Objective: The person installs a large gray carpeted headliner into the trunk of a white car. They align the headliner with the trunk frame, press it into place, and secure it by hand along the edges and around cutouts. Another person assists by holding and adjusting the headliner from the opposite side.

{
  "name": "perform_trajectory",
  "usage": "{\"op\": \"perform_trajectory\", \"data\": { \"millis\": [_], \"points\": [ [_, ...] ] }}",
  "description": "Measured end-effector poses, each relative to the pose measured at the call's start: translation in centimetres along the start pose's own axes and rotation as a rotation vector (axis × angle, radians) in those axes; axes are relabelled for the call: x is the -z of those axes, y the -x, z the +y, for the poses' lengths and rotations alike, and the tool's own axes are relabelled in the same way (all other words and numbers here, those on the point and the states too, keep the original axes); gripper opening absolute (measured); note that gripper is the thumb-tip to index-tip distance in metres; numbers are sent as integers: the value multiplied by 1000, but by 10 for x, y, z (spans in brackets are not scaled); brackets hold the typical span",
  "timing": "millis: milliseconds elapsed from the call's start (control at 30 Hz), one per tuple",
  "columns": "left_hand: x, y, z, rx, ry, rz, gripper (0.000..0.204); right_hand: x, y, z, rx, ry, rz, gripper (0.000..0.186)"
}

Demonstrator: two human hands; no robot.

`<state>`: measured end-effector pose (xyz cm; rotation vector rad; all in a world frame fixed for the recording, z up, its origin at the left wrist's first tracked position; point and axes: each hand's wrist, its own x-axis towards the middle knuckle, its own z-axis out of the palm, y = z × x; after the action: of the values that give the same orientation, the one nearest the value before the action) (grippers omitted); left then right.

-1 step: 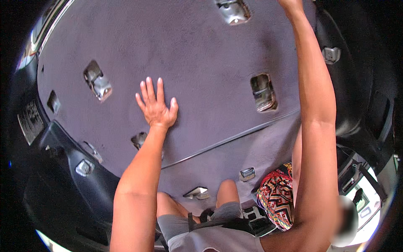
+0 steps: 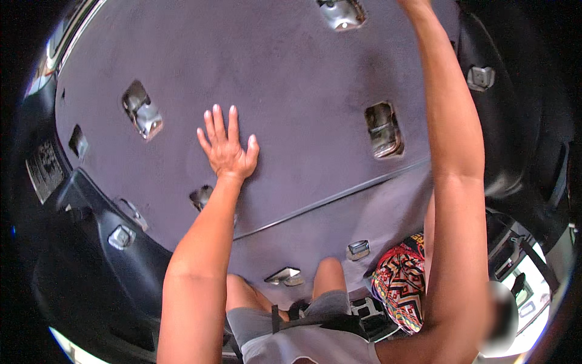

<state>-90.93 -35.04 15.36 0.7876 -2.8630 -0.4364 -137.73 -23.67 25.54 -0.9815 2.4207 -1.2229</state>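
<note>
My left hand [image 2: 229, 148] lies flat on a grey carpeted panel [image 2: 291, 103], fingers spread and palm down, with nothing in it. Rectangular cut-outs with metal fittings are set into the panel. One cut-out [image 2: 142, 110] lies to the left of that hand, and another [image 2: 200, 197] is partly covered by my left forearm. My right arm stretches far forward along the panel's right side. Only the wrist end of my right hand [image 2: 416, 3] shows at the top edge; its fingers are out of the picture, so any hold is hidden.
Black plastic trim [image 2: 512, 133] with metal anchor fittings borders the panel on both sides. A seam [image 2: 327, 200] crosses the carpet ahead of my knees [image 2: 330, 276]. Beside my right arm sits a colourful patterned fabric item [image 2: 397, 282]. Bright openings show at lower right.
The view has shifted very slightly, so the panel and left hand sit a little higher in the picture. Both arms keep nearly the same pose.
</note>
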Motion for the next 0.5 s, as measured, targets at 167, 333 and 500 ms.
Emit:
{"op": "perform_trajectory", "data": {
  "millis": [167, 333, 500],
  "points": [
    [-7, 6, -5, -5, 14, 59, 77, -132, 79, -119, 355, 122, -214, 100],
    [-13, 1, -5, -42, 40, 199, 75, -171, 286, -137, 206, 3, 142, 32],
    [8, 27, -6, -137, 57, 189, 63, -201, 402, -103, 162, 558, 65, 58]
  ]
}}
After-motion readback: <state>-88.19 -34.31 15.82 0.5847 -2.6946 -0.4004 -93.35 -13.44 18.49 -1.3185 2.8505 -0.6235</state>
